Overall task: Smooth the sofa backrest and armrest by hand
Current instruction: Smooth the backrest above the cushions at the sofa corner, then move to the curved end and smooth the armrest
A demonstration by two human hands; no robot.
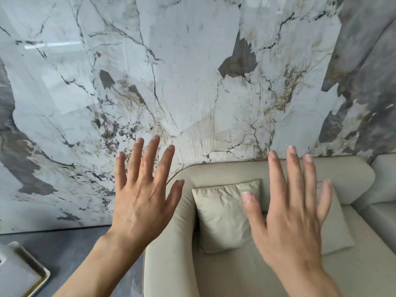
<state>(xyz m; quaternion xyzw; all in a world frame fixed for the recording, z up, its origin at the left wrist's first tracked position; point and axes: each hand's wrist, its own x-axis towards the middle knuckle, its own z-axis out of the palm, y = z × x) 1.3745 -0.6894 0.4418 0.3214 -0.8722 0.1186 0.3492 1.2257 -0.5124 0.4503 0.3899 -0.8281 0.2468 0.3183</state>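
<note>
Sweeping along the backrest risks dislodging the throw pillow; your left hand and right hand are spread wide, holding nothing.

Cushion on sofa, against backrest, right of armrest.

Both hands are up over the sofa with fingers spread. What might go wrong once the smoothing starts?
1. The cushion leans loosely against the backrest; a sweep by the right hand might knock it over or push it aside.
2. The left hand hovers beside the armrest, partly over the floor, so its first stroke may miss.
3. The backrest sits close to the marble wall; fingertips could bump it.
</note>
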